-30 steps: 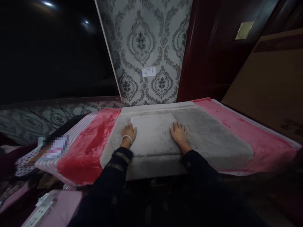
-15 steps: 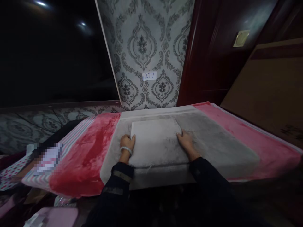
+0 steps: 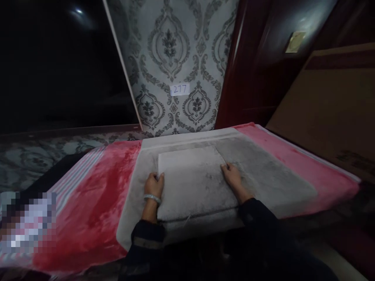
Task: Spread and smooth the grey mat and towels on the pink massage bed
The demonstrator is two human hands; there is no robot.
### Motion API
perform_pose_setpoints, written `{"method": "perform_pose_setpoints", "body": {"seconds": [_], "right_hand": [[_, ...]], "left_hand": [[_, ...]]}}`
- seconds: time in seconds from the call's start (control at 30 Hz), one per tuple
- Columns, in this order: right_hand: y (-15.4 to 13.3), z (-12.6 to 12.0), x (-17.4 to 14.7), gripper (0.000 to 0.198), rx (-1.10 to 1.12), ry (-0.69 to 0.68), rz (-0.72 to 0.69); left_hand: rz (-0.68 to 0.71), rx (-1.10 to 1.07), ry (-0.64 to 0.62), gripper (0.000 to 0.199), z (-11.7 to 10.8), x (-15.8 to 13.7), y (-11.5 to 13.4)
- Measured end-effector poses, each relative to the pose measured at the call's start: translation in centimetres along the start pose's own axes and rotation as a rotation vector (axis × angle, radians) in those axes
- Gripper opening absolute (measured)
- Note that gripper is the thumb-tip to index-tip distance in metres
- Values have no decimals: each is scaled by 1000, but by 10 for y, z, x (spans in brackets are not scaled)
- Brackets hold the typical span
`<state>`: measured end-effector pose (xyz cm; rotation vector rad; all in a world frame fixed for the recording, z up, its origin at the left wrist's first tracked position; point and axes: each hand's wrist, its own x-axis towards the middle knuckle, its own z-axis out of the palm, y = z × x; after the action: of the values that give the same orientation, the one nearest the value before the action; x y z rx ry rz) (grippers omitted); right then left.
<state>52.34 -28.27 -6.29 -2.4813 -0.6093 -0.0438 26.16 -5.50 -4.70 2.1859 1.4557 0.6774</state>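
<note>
Grey damask wallpaper (image 3: 191, 50) stands behind a spread red, pink and grey plush cloth (image 3: 93, 210). On its grey middle, the left hand (image 3: 154, 185) and right hand (image 3: 233, 177) pinch opposite sides of a folded pale-grey plush rectangle (image 3: 190, 183). They seem to be squaring its edges, which calls for level, even tension.

My feed is dim and cool, with one small glare high on the black screen (image 3: 58, 70) and a hazy sheen on the dark red panelling (image 3: 260, 70). A shadow line follows the near edge of the pale rectangle (image 3: 190, 183). Blocky pixels mask the left end of the cloth (image 3: 90, 203); print on the cardboard box (image 3: 328, 97) blurs past reading.
</note>
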Motion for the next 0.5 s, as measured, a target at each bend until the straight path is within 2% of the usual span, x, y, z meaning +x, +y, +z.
{"method": "perform_pose_setpoints", "body": {"seconds": [0.17, 0.33, 0.5], "right_hand": [[-12, -7, -2, 51, 56, -39, 113], [-15, -11, -1, 49, 83, -39, 86], [-16, -12, 0, 49, 51, -51, 106]], "left_hand": [[44, -167, 12, 51, 7, 8, -11], [77, -256, 42, 64, 13, 6, -16], [116, -390, 15, 65, 11, 6, -11]]}}
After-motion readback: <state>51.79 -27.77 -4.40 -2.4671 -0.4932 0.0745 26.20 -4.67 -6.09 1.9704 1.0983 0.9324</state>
